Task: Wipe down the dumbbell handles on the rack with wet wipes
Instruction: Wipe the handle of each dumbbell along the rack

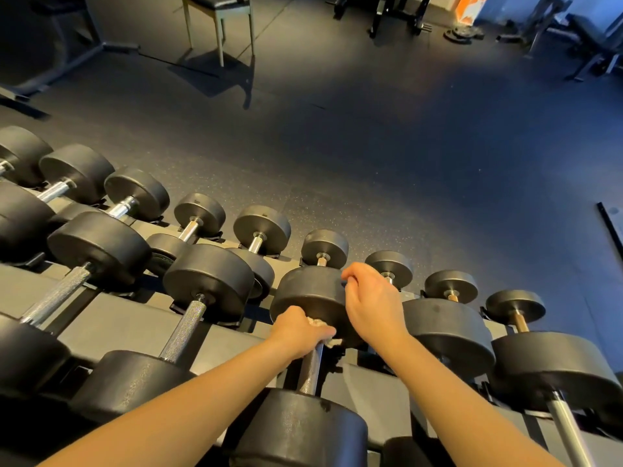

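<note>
A black dumbbell lies on the upper tier of the rack (128, 318) just in front of me. Its knurled steel handle (310, 370) runs between a near head (303, 433) and a far head (305, 298). My left hand (298, 332) grips the top of that handle with a white wet wipe (328, 340) bunched under the fingers. My right hand (369, 303) rests on the far head, with its fingers curled over the head's top edge.
More dumbbells fill both tiers: knurled handles (183, 332) to the left, a smooth one (568, 429) at the right, smaller ones along the lower row (261, 227). Beyond lie dark rubber floor (371, 146), a stool (219, 15) and gym machines (397, 11).
</note>
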A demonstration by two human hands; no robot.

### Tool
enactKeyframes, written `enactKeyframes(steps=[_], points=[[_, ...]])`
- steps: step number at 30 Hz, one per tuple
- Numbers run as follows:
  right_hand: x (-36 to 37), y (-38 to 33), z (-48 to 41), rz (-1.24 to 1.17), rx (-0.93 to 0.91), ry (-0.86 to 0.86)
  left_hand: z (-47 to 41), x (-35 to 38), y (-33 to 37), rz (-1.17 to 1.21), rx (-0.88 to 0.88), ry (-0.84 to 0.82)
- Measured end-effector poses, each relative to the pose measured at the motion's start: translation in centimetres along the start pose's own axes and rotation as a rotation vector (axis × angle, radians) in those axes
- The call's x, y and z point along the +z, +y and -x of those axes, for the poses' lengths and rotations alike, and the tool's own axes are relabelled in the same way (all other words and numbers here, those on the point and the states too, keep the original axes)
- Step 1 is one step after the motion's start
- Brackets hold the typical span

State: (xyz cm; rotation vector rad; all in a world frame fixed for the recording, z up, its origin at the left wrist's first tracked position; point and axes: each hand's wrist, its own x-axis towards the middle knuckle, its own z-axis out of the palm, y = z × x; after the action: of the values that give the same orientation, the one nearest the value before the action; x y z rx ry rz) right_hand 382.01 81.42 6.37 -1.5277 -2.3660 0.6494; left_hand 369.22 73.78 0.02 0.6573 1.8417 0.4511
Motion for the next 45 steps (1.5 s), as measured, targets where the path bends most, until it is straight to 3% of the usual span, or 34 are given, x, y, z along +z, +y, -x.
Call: enactKeyframes(steps=[3, 10, 15, 24, 26, 28, 30, 35, 39, 42, 45], points=[[1.8, -0.1, -1.7, 0.01, -0.002, -0.006, -0.6, -0.1, -0.1, 0.101, -0.058, -0.06], [4.5, 0.5, -2.1, -0.063, -0.024, 0.189, -1.7, -0.7, -3.3, 0.838, -0.248, -0.523], [4.9, 0.9, -2.2, -0.095, -0.055, 0.218, -2.3, -0.5, -4.9, 1.036, -0.347, -0.582], [4.9, 1.0, -2.1, -0.108, -0.064, 0.205, -2.6, -0.1, -0.9, 0.672, -0.395, -0.317], [4.9, 1.1, -2.2, -0.117, -0.064, 0.21, -2.3, 0.6, -0.9, 0.543, -0.303, -0.225], [5.1, 1.2, -2.2, -0.121, -0.068, 0.219, -1.9, 1.2, -1.1, 0.19, -0.133, -0.137], [5.2, 1.2, -2.2, -0.125, -0.07, 0.219, -1.9, 1.3, -1.5, 0.026, -0.029, -0.083], [5.2, 1.4, -2.3, -0.123, -0.076, 0.218, -1.6, -0.9, -2.7, 0.453, -0.098, -0.412], [5.2, 1.6, -2.2, -0.128, -0.085, 0.214, -1.0, -1.0, -4.4, 0.748, -0.244, -0.508], [5.3, 1.6, -2.3, -0.127, -0.096, 0.22, -0.6, -1.5, -5.0, 0.693, -0.367, -0.51], [5.4, 1.7, -2.3, -0.132, -0.097, 0.228, -0.4, -1.3, -4.7, 0.354, -0.307, -0.283]])
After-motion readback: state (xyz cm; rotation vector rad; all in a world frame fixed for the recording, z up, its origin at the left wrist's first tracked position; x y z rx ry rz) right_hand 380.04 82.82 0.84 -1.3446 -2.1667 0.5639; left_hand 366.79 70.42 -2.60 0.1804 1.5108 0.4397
